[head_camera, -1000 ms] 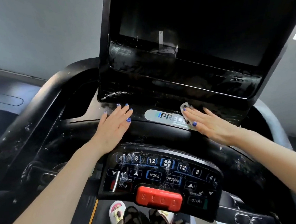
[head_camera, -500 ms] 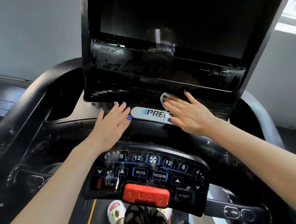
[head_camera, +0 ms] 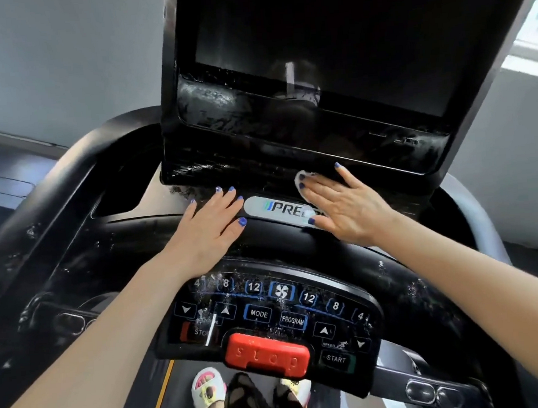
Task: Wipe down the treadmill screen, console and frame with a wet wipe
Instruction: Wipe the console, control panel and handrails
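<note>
Two bare hands flat on the black treadmill console [head_camera: 155, 231], centre of the frame, just below the big dark screen [head_camera: 330, 49] filling the upper middle.

Right hand [head_camera: 347, 208] right of centre, fingers straight and spread, pressing a white wet wipe [head_camera: 300, 177] against the console just under the screen housing's lower edge; only a small rounded corner of the wipe visible past the fingertips, the rest hidden under the palm. Grip open and flat, nothing curled round the wipe. Thumb lying over the right end of the silver logo plate [head_camera: 277, 209], covering its last letters.

Left hand [head_camera: 210, 230] just left of that plate, likewise flat, fingers straight and slightly fanned, resting on the console and holding nothing; thumb tip touching the plate's left end.

Wet streaks and droplets along the lower bezel of the screen and across the button panel [head_camera: 275, 311] in the lower centre. Red stop key [head_camera: 267, 357] at the panel's lower edge. Curved black frame [head_camera: 53, 193] sweeping from the left of the frame toward the top centre. Feet in patterned slippers [head_camera: 209, 389] on the belt at the bottom centre.
</note>
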A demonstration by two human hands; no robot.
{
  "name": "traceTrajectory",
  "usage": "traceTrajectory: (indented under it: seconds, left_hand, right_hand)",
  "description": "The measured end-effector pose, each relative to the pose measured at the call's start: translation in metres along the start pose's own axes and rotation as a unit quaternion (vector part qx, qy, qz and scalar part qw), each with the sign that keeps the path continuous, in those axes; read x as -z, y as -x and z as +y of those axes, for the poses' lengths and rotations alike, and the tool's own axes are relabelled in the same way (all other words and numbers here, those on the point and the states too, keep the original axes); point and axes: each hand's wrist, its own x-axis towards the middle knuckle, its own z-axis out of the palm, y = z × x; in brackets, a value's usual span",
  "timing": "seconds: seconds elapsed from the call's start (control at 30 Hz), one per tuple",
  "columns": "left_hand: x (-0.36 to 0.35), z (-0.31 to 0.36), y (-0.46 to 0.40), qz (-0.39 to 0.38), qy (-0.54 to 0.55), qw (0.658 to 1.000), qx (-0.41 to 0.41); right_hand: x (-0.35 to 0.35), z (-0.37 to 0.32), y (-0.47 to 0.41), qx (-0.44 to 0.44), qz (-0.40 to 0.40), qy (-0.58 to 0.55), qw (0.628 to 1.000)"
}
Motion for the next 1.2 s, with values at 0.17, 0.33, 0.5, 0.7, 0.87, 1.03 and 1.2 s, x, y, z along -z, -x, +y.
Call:
traceTrajectory:
  seconds: [0.17, 0.33, 0.5, 0.7, 0.87, 1.03, 1.2]
  left_hand:
    - [0.004, 0.008, 0.000, -0.005, -0.027, 1.000, 0.013]
    - [-0.004, 0.046, -0.011, -0.018, -0.040, 0.998, -0.039]
    - [-0.016, 0.051, -0.016, -0.033, -0.056, 0.997, -0.039]
    - [-0.019, 0.049, -0.017, -0.012, -0.062, 0.997, -0.040]
    - [-0.018, 0.051, -0.016, -0.005, -0.071, 0.997, -0.039]
    - [-0.017, 0.055, -0.014, 0.003, -0.083, 0.996, -0.042]
    - [-0.015, 0.061, -0.010, -0.004, -0.083, 0.996, -0.030]
  right_hand:
    - [-0.019, 0.018, 0.056, -0.073, 0.006, -0.024, 0.997]
    - [-0.020, -0.008, 0.051, -0.108, -0.010, -0.168, 0.980]
    - [-0.024, 0.034, 0.071, -0.036, -0.017, -0.123, 0.992]
    - [-0.036, 0.029, 0.074, -0.076, -0.001, -0.054, 0.996]
    - [-0.052, 0.052, 0.114, -0.041, -0.033, -0.119, 0.991]
    - [-0.050, 0.059, 0.094, -0.040, 0.030, -0.039, 0.998]
    - [-0.047, 0.044, 0.059, -0.003, 0.044, -0.019, 0.999]
